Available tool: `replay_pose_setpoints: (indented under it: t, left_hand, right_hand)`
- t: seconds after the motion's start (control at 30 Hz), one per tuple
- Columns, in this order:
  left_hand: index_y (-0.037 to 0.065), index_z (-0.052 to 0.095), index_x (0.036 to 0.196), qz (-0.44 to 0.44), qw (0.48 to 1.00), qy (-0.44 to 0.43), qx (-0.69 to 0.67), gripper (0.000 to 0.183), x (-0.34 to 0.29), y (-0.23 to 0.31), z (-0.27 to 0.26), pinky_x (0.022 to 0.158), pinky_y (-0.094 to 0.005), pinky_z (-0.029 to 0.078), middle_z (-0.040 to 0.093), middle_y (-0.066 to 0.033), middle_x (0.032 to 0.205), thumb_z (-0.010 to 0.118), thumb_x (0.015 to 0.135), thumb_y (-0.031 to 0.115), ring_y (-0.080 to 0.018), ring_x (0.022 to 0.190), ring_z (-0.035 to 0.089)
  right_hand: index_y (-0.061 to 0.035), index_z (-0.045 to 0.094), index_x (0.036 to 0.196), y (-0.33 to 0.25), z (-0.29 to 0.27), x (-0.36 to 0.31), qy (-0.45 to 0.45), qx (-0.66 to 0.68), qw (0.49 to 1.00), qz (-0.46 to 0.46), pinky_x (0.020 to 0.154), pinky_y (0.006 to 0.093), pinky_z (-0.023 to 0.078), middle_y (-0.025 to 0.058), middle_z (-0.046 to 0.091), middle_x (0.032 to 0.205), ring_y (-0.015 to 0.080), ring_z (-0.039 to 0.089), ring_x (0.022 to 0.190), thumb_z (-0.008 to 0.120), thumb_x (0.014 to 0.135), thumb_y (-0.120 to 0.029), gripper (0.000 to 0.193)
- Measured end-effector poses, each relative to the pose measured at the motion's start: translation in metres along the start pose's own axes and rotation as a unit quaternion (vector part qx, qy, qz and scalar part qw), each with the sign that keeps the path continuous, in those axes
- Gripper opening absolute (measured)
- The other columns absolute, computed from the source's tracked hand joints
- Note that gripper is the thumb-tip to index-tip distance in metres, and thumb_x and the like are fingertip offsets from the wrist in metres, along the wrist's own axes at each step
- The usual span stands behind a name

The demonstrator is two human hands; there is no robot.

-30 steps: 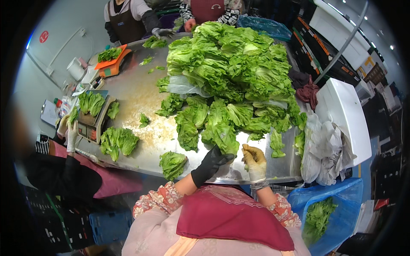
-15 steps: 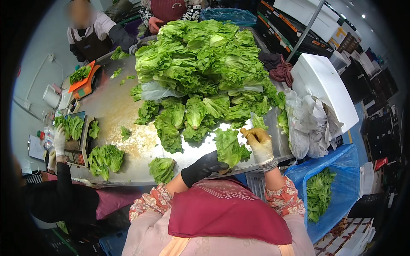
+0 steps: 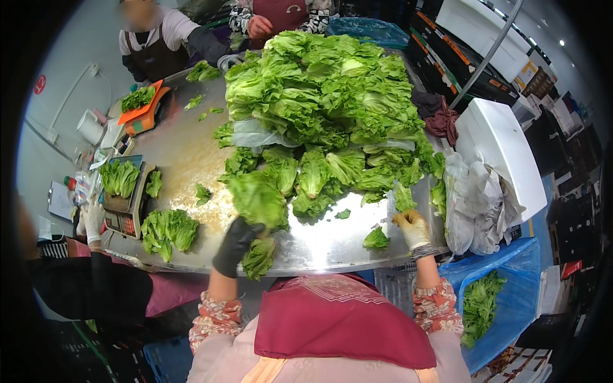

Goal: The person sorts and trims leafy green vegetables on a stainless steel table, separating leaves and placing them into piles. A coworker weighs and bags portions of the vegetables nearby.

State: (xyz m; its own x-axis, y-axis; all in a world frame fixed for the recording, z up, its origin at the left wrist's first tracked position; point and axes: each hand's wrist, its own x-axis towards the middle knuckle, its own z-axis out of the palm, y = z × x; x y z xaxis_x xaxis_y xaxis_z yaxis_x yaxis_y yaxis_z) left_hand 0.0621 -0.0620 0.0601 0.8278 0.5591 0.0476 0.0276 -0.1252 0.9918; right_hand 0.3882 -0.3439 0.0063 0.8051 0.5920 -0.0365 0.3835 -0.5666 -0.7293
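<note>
Left of frame centre, lettuce (image 3: 257, 199) is held in left hand (image 3: 236, 247), best gripped lightly basally; grip of right hand (image 3: 413, 230) cannot be told.

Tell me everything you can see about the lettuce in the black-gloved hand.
The lettuce is a leafy, bright green head with frilled edges, blurred here. The black-gloved left hand holds its near end; the leaves point away over the metal table, to the person's left. Whether it touches the lettuce pile behind is unclear.

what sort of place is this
Probably a vegetable sorting or packing room: a big heap of lettuce covers much of a metal table, and a keypad scale at the left has lettuce on it.
</note>
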Motion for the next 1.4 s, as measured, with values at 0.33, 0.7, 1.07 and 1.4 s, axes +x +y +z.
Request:
replay_pose_setpoints:
  t: [0.33, 0.7, 1.07, 1.4]
  left_hand:
    - [0.002, 0.025, 0.137, -0.233, 0.801, 0.197, 0.515, 0.087, -0.058, -0.11, -0.115, 0.094, -0.0389, 0.037, 0.041, -0.0232, 0.13, 0.073, 0.068, 0.027, -0.0346, 0.12, 0.041]
    - [0.002, 0.04, 0.129, 0.122, 0.929, 0.22, 0.273, 0.057, -0.008, -0.016, -0.042, 0.086, -0.0341, 0.044, 0.057, -0.0198, 0.111, 0.064, 0.08, 0.016, -0.0292, 0.102, 0.056]
    - [0.003, 0.023, 0.137, -0.102, 0.913, -0.205, -0.339, 0.055, 0.025, -0.019, 0.038, 0.094, -0.0319, 0.038, 0.039, -0.0101, 0.132, 0.049, 0.091, 0.018, -0.0187, 0.118, 0.041]
    - [-0.002, 0.041, 0.124, 0.086, 0.992, -0.008, -0.096, 0.04, -0.005, -0.109, 0.049, 0.087, -0.0358, 0.045, 0.055, -0.0157, 0.113, 0.05, 0.085, -0.001, -0.0253, 0.1, 0.056]
  right_hand:
    - [-0.0055, 0.059, 0.106, -0.127, 0.097, 0.03, -0.124, 0.051, 0.987, -0.09, 0.081, 0.0337, 0.045, 0.0133, 0.062, 0.102, 0.0256, 0.06, 0.091, 0.06, 0.078, -0.035, 0.041]
    - [0.0033, 0.047, 0.12, -0.085, 0.169, 0.066, -0.031, 0.301, 0.953, -0.031, 0.064, 0.0298, 0.049, 0.0152, 0.064, 0.092, 0.0232, 0.061, 0.07, 0.059, 0.084, -0.028, 0.05]
    - [-0.0037, 0.054, 0.099, -0.166, 0.117, -0.028, -0.226, 0.746, 0.594, 0.199, 0.045, 0.0235, 0.046, 0.0081, 0.061, 0.07, 0.0154, 0.056, 0.052, 0.042, 0.087, -0.048, 0.047]
    - [-0.002, 0.055, 0.1, -0.174, 0.149, -0.06, -0.354, 0.503, 0.748, 0.25, 0.046, 0.021, 0.043, 0.009, 0.063, 0.071, 0.0123, 0.056, 0.053, 0.042, 0.089, -0.05, 0.051]
